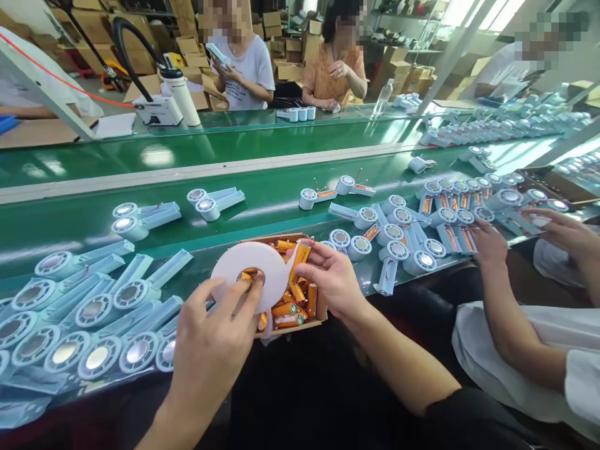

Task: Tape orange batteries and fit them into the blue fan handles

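Observation:
My left hand (220, 325) grips a white roll of tape (234, 265), with fingers in its core hole. From the roll, a strip of tape runs to an orange battery cell (300, 259). Thumb and fingers of my right hand (335, 278) are closed on that cell, and the strip lies against its side. Below both hands sits a cardboard box (322, 312) holding many orange battery cells (284, 309) with thin wires. Part of the box is hidden behind the roll and my left hand.
Light-blue fan housings (96, 356) crowd the bench at left, and more housings (396, 234) lie at right. A green conveyor (262, 162) runs across. Beside me at right, a co-worker's hands (490, 244) are among housings. Two people sit opposite, near a clear bottle (384, 97).

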Action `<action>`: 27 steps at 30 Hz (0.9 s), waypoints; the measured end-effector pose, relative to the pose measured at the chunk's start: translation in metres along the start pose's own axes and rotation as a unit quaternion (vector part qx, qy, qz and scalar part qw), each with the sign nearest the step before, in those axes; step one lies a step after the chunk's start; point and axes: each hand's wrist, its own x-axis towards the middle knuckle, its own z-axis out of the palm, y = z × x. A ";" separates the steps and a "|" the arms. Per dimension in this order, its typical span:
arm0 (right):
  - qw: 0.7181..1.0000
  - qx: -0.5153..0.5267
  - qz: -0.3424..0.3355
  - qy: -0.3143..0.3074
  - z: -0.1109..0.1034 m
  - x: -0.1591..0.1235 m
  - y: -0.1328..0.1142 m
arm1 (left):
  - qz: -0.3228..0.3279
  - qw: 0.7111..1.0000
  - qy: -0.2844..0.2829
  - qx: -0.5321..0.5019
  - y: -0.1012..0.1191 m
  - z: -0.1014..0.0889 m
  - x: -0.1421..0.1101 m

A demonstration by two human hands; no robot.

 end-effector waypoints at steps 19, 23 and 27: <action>0.968 -0.062 -0.235 0.063 -0.074 0.054 -0.062 | -0.221 0.905 -0.362 -0.030 -0.167 0.159 0.149; 0.961 -0.141 -0.236 0.031 -0.082 0.057 -0.084 | -0.142 0.907 -0.392 -0.059 -0.168 0.184 0.138; 0.946 -0.234 -0.215 -0.059 -0.065 0.107 -0.083 | -0.084 0.904 -0.404 -0.109 -0.162 0.196 0.136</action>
